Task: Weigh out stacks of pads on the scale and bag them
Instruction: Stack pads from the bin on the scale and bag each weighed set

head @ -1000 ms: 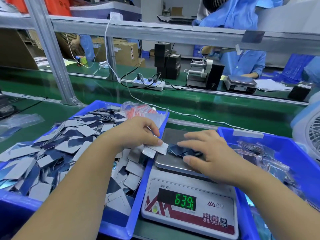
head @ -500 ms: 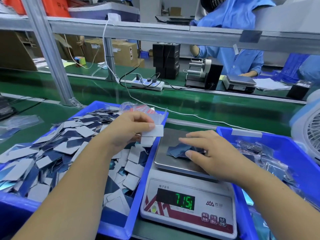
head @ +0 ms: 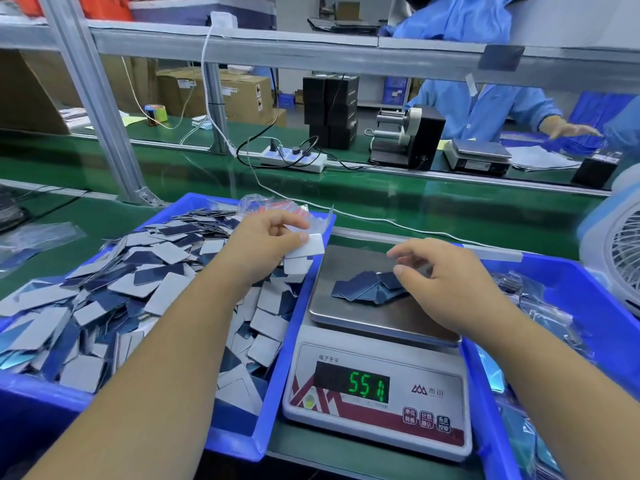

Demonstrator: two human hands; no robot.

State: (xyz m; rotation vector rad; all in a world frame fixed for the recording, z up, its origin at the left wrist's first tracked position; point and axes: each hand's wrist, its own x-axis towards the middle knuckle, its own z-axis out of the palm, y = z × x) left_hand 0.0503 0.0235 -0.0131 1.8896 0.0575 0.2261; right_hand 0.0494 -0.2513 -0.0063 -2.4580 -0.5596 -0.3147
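A digital scale (head: pixel 377 407) stands in front of me, its green display showing 55.1. A small heap of dark blue pads (head: pixel 367 287) lies on its steel pan (head: pixel 346 317). My right hand (head: pixel 446 285) hovers over the heap with loosely bent fingers and holds nothing I can see. My left hand (head: pixel 266 245) pinches a few grey-white pads (head: pixel 308 249) between thumb and fingers, above the right edge of the blue bin (head: pixel 242 441) heaped with loose pads (head: pixel 114 292). A bundle of clear bags (head: pixel 277 207) lies at that bin's far corner.
A second blue bin (head: pixel 568 282) with filled clear bags stands right of the scale. A white fan (head: pixel 620 251) sits at the far right. Beyond are a green conveyor belt (head: pixel 415 199), a power strip (head: pixel 294 159), a label dispenser (head: pixel 405 136) and a person in blue.
My left hand lifted a few pads away from the scale toward the bin. My right hand rose off the heap. The display went from 63.9 to 71.5 to 55.1.
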